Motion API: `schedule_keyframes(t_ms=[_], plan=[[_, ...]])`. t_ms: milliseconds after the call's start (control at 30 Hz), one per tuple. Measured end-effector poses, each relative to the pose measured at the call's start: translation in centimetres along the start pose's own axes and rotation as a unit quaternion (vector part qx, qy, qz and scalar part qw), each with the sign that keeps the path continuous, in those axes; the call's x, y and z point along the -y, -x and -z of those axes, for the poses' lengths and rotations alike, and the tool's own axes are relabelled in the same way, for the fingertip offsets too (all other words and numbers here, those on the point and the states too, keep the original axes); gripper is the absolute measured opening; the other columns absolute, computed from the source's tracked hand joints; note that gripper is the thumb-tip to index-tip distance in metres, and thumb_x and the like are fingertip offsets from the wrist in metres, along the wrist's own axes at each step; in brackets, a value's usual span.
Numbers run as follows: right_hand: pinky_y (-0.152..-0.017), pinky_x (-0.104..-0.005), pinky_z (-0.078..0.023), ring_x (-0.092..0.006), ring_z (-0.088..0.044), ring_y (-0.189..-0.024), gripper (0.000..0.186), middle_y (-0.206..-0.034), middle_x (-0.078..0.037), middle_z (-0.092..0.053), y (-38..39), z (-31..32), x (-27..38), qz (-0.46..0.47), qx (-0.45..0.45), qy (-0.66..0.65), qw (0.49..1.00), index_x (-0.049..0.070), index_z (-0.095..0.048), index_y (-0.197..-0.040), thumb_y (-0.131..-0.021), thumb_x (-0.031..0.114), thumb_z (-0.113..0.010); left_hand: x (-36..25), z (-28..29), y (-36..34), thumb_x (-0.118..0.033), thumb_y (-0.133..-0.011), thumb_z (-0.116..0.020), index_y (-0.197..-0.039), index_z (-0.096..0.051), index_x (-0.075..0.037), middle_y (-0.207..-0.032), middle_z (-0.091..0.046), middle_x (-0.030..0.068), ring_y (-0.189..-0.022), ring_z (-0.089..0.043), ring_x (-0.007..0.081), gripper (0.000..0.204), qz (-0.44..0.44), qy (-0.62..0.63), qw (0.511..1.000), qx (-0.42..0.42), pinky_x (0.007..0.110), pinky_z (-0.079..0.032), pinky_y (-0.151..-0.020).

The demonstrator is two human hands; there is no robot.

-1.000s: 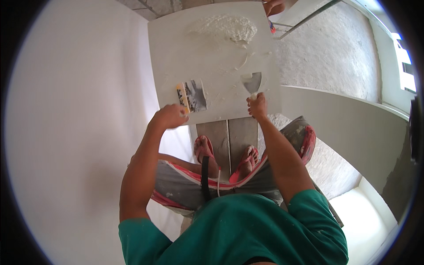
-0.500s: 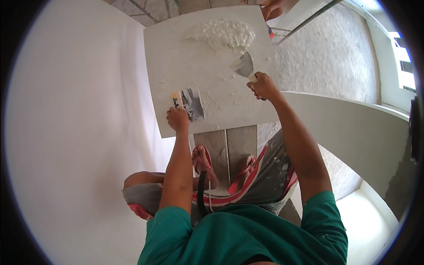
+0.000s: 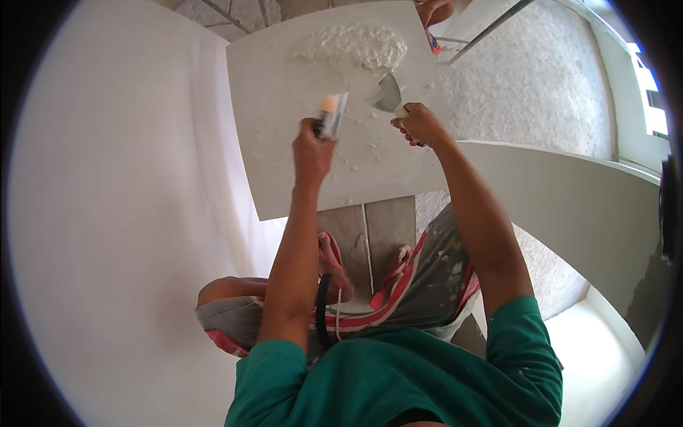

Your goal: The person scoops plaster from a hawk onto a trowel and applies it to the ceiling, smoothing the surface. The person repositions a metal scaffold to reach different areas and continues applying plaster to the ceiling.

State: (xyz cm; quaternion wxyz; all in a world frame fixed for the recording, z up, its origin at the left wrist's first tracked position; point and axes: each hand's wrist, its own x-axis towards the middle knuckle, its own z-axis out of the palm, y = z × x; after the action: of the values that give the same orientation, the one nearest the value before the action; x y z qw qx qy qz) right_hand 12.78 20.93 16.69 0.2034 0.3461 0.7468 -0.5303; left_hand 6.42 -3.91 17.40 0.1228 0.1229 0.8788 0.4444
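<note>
My left hand (image 3: pixel 313 155) clasps a wide scraper (image 3: pixel 338 115) jutting ahead; my right hand (image 3: pixel 421 127) clasps a putty knife (image 3: pixel 388 94) pointing forward-left; both arms (image 3: pixel 485 213) outstretched.

Worktop (image 3: pixel 274 188), set before the person (image 3: pixel 398 377). At its far end: mound of paste (image 3: pixel 359 46). Nearer than the mound, over the worktop's right half: putty knife (image 3: pixel 388 93), in the right grip (image 3: pixel 422 124). Left of the knife, over the middle: scraper (image 3: pixel 333 112), in the left grip (image 3: pixel 313 153). Left of the worktop, one finds the wall (image 3: pixel 128 185); right, a low partition (image 3: pixel 562 188); beyond its far right corner, another person's leg (image 3: pixel 437 12); off its near edge, the person's feet (image 3: pixel 331 267).
</note>
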Motion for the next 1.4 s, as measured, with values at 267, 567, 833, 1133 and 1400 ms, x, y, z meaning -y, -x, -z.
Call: schedule_keyframes(t_ms=[267, 567, 833, 1133, 1400], plan=[[-0.047, -0.0353, -0.052, -0.0228, -0.064, -0.051, 0.024, -0.068, -0.013, -0.065, 0.9, 0.1, 1.1, 0.040, -0.046, 0.084, 0.995, -0.003, -0.065, -0.094, -0.082, 0.016, -0.071, -2.6, -6.2, 0.3, -0.005, -0.081, -0.067, -0.126, -0.054, -0.005, -0.112, -0.058, 0.0161, -0.104, -0.056, 0.0367, 0.046, -0.179, -0.140, 0.971, 0.073, 0.046, -0.049, -0.089], [-0.077, -0.0434, -0.054, -0.0335, -0.068, -0.085, 0.033, -0.102, -0.018, -0.069, 1.8, 1.1, 0.5, 0.060, -0.115, 0.163, 0.978, 0.002, -0.066, -0.107, -0.084, 0.026, -0.067, -1.1, -5.7, -11.7, -0.011, -0.082, -0.062, -0.105, -0.062, -0.003, -0.098, -0.068, 0.0213, -0.095, -0.064, 0.0430, 0.024, -0.133, -0.118, 0.983, 0.045, 0.051, -0.051, -0.081], [-0.095, -0.0448, -0.048, -0.0388, -0.061, -0.111, 0.036, -0.121, -0.016, -0.065, 3.3, 2.6, 1.3, 0.151, -0.143, 0.183, 0.961, 0.012, -0.061, -0.122, -0.091, 0.028, -0.052, -0.4, -2.8, -11.5, -0.015, -0.078, -0.069, -0.098, -0.065, 0.002, -0.092, -0.070, 0.0214, -0.088, -0.067, 0.0388, 0.026, -0.045, -0.014, 0.998, 0.031, 0.043, -0.051, -0.079], [-0.095, -0.0460, -0.047, -0.0426, -0.059, -0.111, 0.041, -0.112, -0.026, -0.066, 3.7, 2.5, 2.6, 0.058, -0.148, 0.154, 0.975, -0.001, -0.058, -0.114, -0.090, 0.031, -0.054, -1.3, -1.5, -9.8, -0.007, -0.083, -0.067, -0.105, -0.064, 0.003, -0.094, -0.070, 0.0109, -0.085, -0.067, 0.0219, 0.025, 0.093, 0.231, 0.967, 0.053, 0.034, -0.051, -0.078], [-0.094, -0.0475, -0.046, -0.0445, -0.059, -0.111, 0.041, -0.114, -0.028, -0.064, 3.4, 1.8, 2.8, 0.090, -0.125, 0.153, 0.976, -0.003, -0.056, -0.113, -0.089, 0.030, -0.054, -0.2, -1.1, -8.9, 0.003, -0.083, -0.066, -0.117, -0.059, 0.003, -0.108, -0.066, 0.0085, -0.094, -0.065, 0.0178, 0.035, 0.104, 0.395, 0.913, 0.013, 0.031, -0.050, -0.086]])
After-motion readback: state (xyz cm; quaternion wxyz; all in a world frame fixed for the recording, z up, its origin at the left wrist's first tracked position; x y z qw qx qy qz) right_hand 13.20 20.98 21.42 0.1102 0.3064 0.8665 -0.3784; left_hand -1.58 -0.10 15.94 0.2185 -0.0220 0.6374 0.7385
